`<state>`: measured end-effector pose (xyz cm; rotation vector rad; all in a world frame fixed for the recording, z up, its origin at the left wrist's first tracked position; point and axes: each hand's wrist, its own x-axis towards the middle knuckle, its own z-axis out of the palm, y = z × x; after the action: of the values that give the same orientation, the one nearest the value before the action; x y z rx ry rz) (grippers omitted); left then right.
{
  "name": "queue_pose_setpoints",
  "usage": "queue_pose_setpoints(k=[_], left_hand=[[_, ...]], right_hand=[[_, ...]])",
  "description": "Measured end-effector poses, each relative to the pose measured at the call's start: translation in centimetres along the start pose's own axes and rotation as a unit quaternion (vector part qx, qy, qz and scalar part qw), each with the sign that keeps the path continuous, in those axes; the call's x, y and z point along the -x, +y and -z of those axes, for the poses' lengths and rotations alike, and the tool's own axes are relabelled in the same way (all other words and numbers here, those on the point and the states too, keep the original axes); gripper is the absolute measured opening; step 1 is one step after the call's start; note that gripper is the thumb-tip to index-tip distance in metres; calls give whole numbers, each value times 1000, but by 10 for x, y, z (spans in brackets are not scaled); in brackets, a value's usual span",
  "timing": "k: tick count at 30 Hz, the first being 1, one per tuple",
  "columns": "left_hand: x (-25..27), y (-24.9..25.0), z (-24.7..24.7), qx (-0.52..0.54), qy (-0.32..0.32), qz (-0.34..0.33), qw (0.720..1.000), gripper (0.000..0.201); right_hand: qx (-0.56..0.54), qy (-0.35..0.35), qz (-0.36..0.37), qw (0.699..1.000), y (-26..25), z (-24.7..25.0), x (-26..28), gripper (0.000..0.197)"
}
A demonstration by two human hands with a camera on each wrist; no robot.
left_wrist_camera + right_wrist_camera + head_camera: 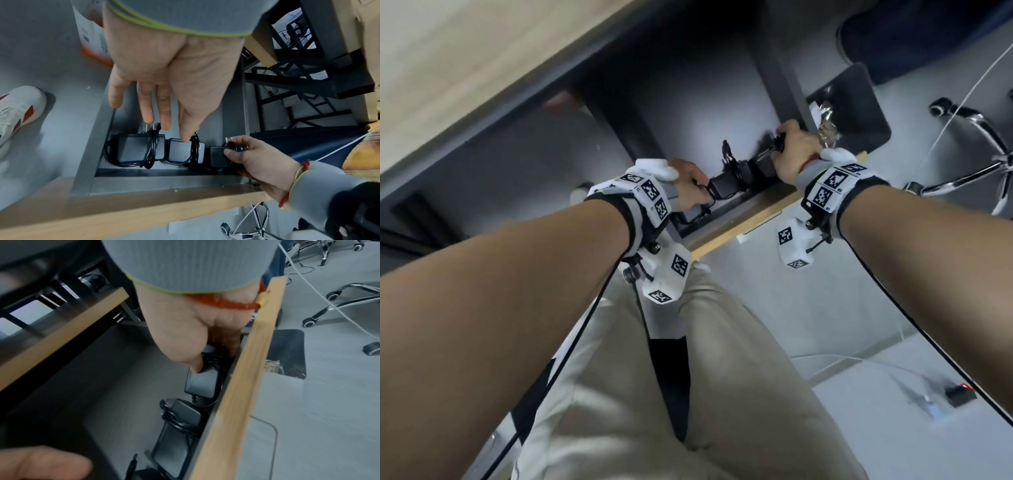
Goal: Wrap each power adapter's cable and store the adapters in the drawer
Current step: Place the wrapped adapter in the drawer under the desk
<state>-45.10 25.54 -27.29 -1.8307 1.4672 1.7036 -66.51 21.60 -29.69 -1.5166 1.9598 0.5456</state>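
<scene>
Three black power adapters with wrapped cables lie in a row along the front of the open grey drawer point(144, 209). My left hand point(166, 123) hovers over the left adapter point(139, 147) with straight fingers, its thumb tip touching the middle adapter point(180, 151). My right hand point(232, 149) grips the right adapter point(219, 156) by its plug end, in the drawer's right front corner. In the right wrist view the right hand point(197, 366) pinches that adapter point(200, 384) beside the wooden drawer front point(242, 378). The head view shows both hands point(690, 186) point(789, 147) inside the drawer.
The desk top point(431, 68) overhangs the drawer's back. A black bin point(859, 102) with crinkled plastic and a chrome chair base point(976, 144) stand right of the drawer. A white cable hangs nearby. A white-and-orange box point(90, 37) and a shoe point(18, 110) are on the floor at left.
</scene>
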Motion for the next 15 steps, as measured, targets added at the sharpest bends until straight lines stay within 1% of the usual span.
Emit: queue_pose_setpoints(k=[2,4,6,9,11,13,15], left_hand=[[-4,-5,-4,1,25,7,1000,35],[-8,-9,-8,9,45,10,999,33],[-11,-7,-8,5,42,16,999,32],[-16,-4,-5,-14,26,13,999,33],[-18,-4,-5,-32,16,6,999,34],[-19,-5,-4,-38,15,6,999,31],[-21,-5,-4,-33,17,12,999,28]], right_hand=[[13,-2,-13,1000,3,-4,-4,48],[-25,-14,5,1000,7,-8,-9,43],[-57,-13,17,998,11,-9,-15,39],[-67,-14,23,997,11,-9,-16,40],[-38,-17,10,999,10,-11,-16,46],[39,-30,-14,999,9,-13,-16,60],[81,-48,-22,995,6,-14,-15,68]])
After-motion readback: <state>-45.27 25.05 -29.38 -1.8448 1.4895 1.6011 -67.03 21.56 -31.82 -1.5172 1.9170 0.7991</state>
